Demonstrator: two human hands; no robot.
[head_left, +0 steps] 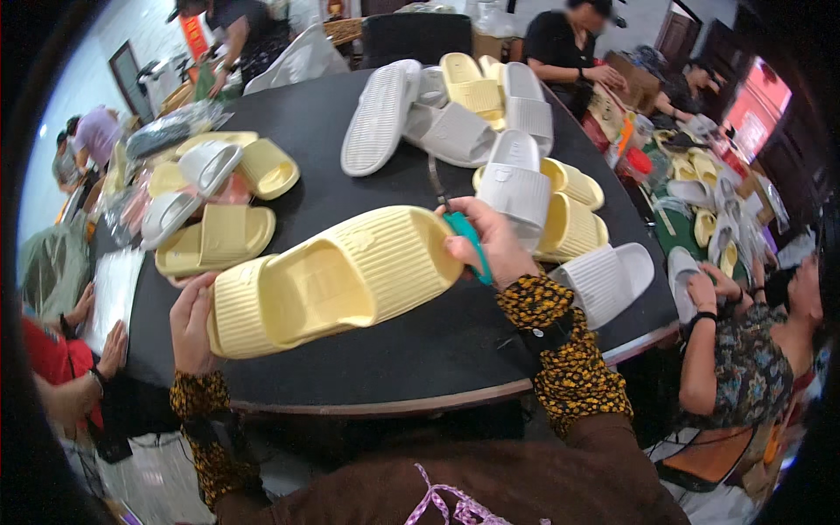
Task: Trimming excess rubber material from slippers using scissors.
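The left hand (191,325) grasps one end of a yellow slipper (385,262) held above the black surface (411,367). The right hand (494,241) clasps a teal-handled tool (470,245), its thumb against the other end. The step appears to be close handwork on the slipper; the next move seems to call for a steady left grip.

Black table (402,381), centre, with black chair (416,38) at its far edge and wicker basket (343,31) to the chair's left. Upper left: red banner (192,37); person in purple (98,131), bent forward. Left: person in red (59,350). Right: red lid (637,162); person in patterned shirt (748,359). Upper right: doorway (759,109), brightly lit.
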